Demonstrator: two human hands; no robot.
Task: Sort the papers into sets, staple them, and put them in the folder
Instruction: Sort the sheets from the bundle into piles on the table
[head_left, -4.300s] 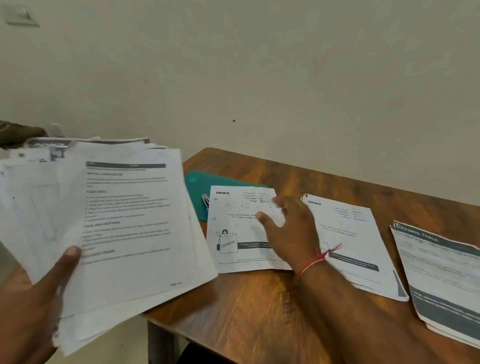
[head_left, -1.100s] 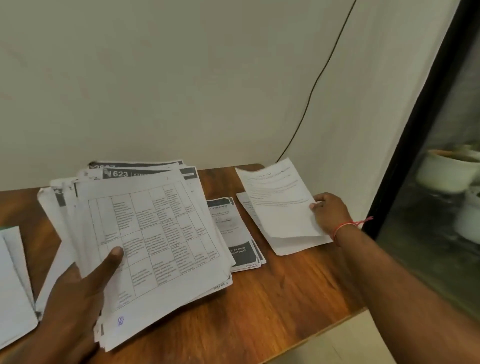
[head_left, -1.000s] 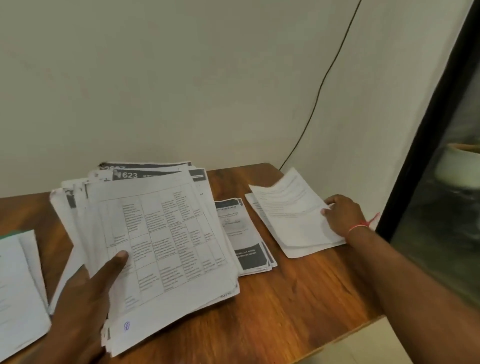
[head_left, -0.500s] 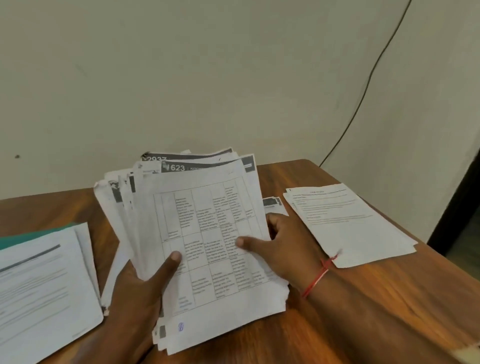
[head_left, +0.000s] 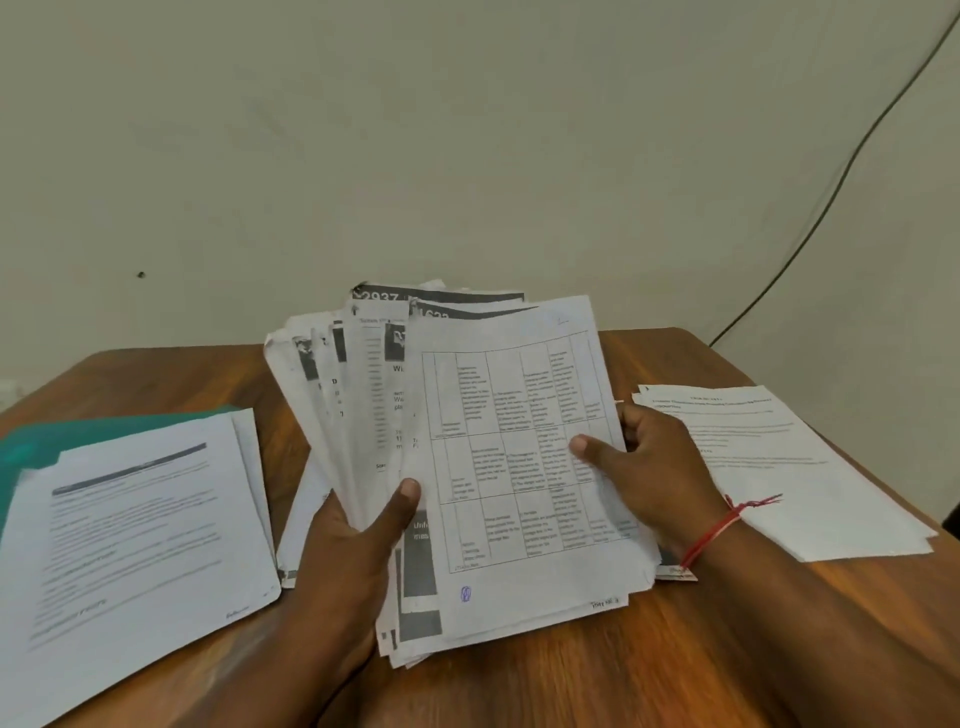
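My left hand (head_left: 358, 551) grips a thick fanned stack of papers (head_left: 358, 395) from below, thumb on top. The top sheet (head_left: 519, 467) carries a printed table, and my right hand (head_left: 649, 467) pinches its right edge with the thumb on the grid. A sorted set of text pages (head_left: 789, 467) lies on the table to the right. Another sorted set (head_left: 135, 525) lies at the left, partly on a green folder (head_left: 31, 441). The stapler is not in view.
The wooden table (head_left: 597, 675) stands against a pale wall. Its right edge runs close past the right-hand pages. A black cable (head_left: 831, 192) hangs down the wall at the right. Another paper set peeks out under my right wrist (head_left: 675, 571).
My right hand left a text page on the right-hand set and came back to the stack, where it now pinches the table sheet. The view swung left, bringing the left set and folder in.
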